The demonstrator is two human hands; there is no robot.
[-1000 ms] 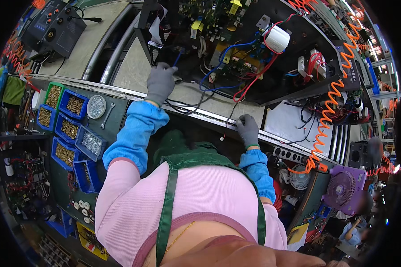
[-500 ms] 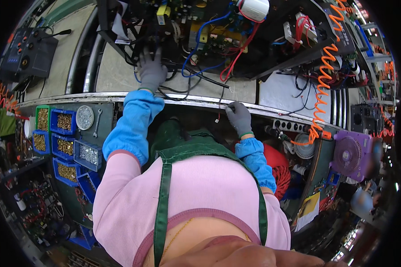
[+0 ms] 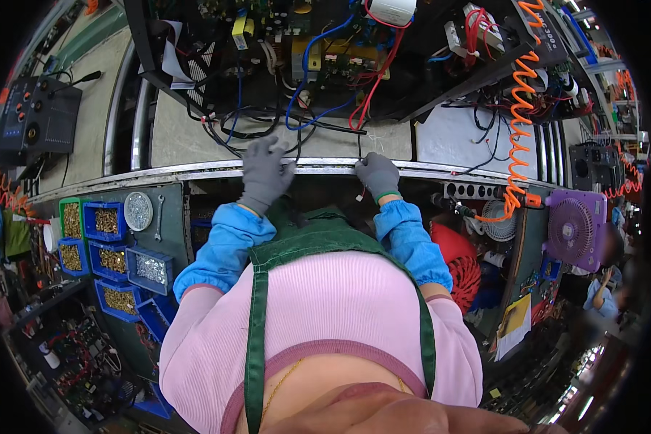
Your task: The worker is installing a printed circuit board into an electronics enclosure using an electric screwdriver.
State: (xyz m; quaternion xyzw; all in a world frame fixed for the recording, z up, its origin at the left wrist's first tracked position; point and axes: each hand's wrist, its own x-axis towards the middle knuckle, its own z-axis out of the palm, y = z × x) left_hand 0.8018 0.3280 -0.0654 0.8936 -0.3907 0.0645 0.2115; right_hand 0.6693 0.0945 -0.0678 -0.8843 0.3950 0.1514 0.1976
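In front of me an open black equipment chassis [image 3: 217, 81] shows circuit boards and loose wiring. My left hand [image 3: 266, 173], gloved in grey, hovers at the near edge of the metal bench, fingers apart and nothing in them. Just beyond its fingertips loop black cables [image 3: 253, 134] that trail out of the chassis. My right hand [image 3: 377, 176], also gloved, is closed at the bench rail on a thin wire [image 3: 360, 147]. A small pale connector [image 3: 359, 197] dangles below those fingers. Red wires [image 3: 369, 94] and a blue wire [image 3: 305, 72] hang over the boards.
Blue bins of brass fasteners [image 3: 112, 260] stand on the left, beside a dish of small parts [image 3: 138, 210] and a wrench [image 3: 159, 217]. An orange coiled hose [image 3: 517, 145] hangs at right, near a purple fan [image 3: 573, 230]. A grey control box [image 3: 37, 119] sits far left.
My left hand has drawn back from the chassis toward me and slightly right, away from the cables. The right hand stays at the rail, shifted slightly left in the picture.
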